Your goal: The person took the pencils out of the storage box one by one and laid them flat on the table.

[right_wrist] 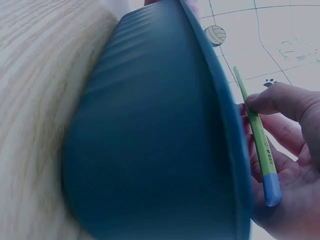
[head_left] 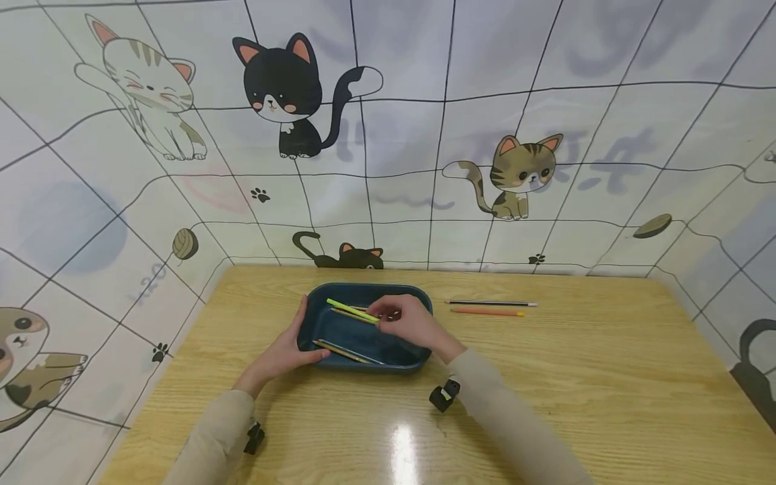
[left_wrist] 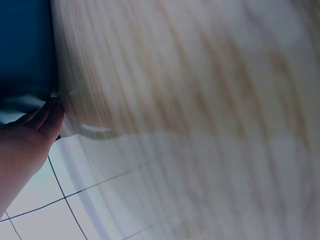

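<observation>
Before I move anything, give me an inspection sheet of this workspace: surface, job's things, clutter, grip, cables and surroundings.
Surface: wood-grain table, with glare toward the near side.
Job's things: blue tray with pencils inside; dark pencil and orange pencil on the table to its right.
Clutter: nothing seen.
Grip: left hand grips the tray's left end; right hand pinches a green pencil above the tray.
Cables: nothing seen.
Surroundings: cat-print sheeting behind and on both sides.
</observation>
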Motion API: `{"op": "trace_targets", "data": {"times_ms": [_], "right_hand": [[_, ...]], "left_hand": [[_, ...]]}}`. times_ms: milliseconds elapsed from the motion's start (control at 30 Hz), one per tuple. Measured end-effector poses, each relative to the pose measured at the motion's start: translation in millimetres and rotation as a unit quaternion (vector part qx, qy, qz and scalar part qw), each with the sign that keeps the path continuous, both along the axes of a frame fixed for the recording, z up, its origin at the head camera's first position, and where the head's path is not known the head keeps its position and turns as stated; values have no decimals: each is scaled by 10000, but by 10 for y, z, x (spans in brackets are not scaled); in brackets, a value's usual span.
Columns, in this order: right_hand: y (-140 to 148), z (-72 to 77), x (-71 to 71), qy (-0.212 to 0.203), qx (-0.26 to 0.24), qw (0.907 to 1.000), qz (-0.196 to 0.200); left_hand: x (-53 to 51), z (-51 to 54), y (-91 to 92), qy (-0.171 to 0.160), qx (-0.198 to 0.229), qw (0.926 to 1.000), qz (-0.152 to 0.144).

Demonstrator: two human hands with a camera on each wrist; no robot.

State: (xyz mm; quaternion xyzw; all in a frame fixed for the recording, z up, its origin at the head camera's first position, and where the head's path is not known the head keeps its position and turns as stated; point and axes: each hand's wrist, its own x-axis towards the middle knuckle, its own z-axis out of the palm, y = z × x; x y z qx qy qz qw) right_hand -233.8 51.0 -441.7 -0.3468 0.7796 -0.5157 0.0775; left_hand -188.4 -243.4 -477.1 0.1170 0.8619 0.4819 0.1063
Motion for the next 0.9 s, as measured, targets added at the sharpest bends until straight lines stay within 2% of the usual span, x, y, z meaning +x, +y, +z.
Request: {"op": "trace_targets", "data": {"times_ms": [100, 267, 400, 733, 900], "right_hand": [[87, 22, 10, 25, -13, 10000, -28], [252, 68, 60, -275, 140, 9994, -161], [414, 79, 124, -314, 285, 9988, -241], [794, 59, 234, -15, 655, 9965, -512], [994, 0, 268, 46, 763, 9948, -681]], "left_hand": [[1, -21, -8, 3, 62, 10000, 22], [24, -21, -8, -23, 133, 9999, 28], [31, -24, -4, 11, 227, 9997, -13], [8, -34, -8, 92, 161, 9998, -33], [122, 235, 99, 4, 270, 9996, -27]]}}
